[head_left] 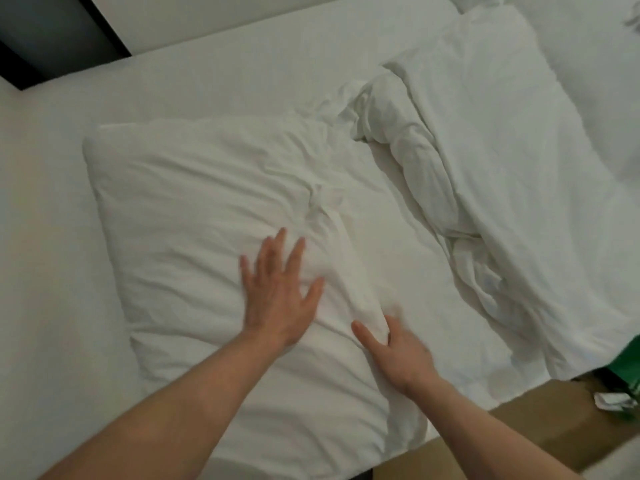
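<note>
A large white pillow [180,216] lies flat on the bed's white sheet [242,74]. My left hand [277,292] rests flat on the pillow's near right part, fingers straight and spread. My right hand [394,351] is at the pillow's right edge, where a fold of the pillowcase [360,292] rises between its thumb and fingers. The fingertips are hidden under the cloth.
A crumpled white duvet [485,168] lies bunched on the right half of the bed. A dark headboard corner [52,36] shows top left. Brown floor [540,424] runs along the bed's near right edge, with a green object [628,362] and a scrap of paper [613,401].
</note>
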Demonstrator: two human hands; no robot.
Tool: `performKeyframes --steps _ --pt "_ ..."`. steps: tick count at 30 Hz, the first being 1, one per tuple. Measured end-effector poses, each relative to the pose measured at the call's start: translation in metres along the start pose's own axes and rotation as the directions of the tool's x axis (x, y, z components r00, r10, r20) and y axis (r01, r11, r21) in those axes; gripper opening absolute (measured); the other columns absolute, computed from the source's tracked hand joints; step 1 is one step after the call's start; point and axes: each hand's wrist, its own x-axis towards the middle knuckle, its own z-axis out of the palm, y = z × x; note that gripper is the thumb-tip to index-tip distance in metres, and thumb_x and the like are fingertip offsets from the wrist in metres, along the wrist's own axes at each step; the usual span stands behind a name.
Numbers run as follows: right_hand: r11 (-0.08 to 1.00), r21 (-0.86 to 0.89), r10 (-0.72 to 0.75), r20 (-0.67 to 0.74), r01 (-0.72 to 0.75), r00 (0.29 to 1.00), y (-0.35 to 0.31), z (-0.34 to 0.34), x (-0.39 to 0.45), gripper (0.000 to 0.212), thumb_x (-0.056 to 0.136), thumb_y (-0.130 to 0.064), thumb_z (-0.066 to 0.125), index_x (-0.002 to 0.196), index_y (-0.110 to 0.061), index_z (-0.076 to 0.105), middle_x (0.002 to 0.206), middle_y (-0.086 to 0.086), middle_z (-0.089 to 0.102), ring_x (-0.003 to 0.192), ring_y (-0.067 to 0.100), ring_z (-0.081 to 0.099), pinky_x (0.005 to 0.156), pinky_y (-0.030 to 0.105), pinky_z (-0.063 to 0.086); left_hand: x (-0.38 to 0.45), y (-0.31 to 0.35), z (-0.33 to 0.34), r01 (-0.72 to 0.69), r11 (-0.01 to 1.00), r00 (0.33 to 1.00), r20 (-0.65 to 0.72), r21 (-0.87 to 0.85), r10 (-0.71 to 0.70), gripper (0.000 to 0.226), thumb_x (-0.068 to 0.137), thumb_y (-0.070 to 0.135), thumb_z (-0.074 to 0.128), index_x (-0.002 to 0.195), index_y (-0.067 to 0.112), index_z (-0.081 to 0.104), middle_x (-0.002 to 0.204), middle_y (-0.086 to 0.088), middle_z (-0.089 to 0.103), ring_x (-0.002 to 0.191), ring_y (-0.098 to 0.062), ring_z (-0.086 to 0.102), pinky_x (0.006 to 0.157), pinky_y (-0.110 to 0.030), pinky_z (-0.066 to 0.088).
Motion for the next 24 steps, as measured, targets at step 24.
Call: performKeyframes --steps 24 --pt "0.996 0.088 0.018 -0.076 -0.011 0.997 0.078 0.051 -0.049 0.062 0.105 -0.039 0.045 0.161 -0.032 0.019 0.14 0.014 0.051 0.117 0.034 0.058 0.102 0.044 0.046 -0.156 -0.001 0.047 0.03 1.0 0.814 0.581 0.01 -0.03 0.087 0.087 0.084 0.019 0.153 0.048 -0.024 0.156 0.012 -0.046 0.149 -0.022 -0.036 0.116 -0.067 -0.016"
